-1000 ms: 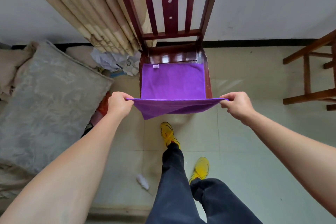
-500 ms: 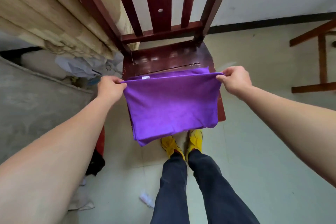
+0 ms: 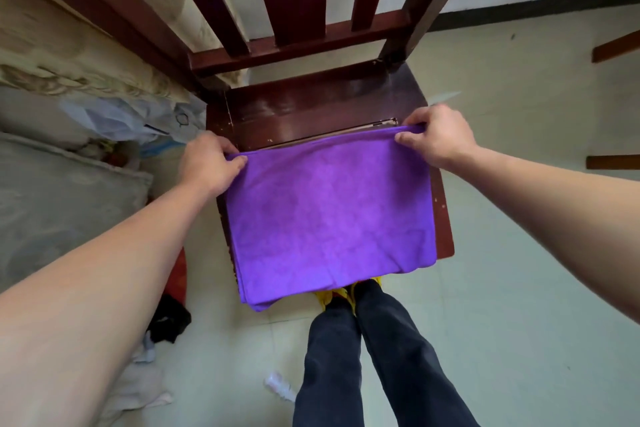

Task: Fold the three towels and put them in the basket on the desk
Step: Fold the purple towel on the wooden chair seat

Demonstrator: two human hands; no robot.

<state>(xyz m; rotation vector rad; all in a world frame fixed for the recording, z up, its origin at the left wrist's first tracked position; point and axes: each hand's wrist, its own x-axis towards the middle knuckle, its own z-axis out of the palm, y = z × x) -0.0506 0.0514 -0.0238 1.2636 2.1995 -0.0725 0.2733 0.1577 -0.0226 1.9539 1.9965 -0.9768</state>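
While the purple towel (image 3: pixel 329 218) is lying doubled over on the seat of the dark wooden chair (image 3: pixel 311 111), the left hand (image 3: pixel 207 168) is pinching its far left corner and the right hand (image 3: pixel 438 137) is pinching its far right corner, thumb and curled fingers closing on the cloth at both ends. The far edge is running taut between the two hands across the seat, and the near edge is hanging a little over the front of the seat, above the yellow shoes (image 3: pixel 334 295). I am judging this to be a half-fold being laid down. To do it well, the hands should be setting both corners down together, so that the upper layer is sitting square on the lower one. At the near left corner a sliver of lower cloth is peeking out, so the layers are looking slightly askew and may be needing a small tug on that side. Smoothing from the far edge toward the near one should be pushing out the faint creases before the next fold across. Neither the basket, the tabletop nor the other two towels are showing in this view. No brand, label or readable writing is showing on the towel or the chair
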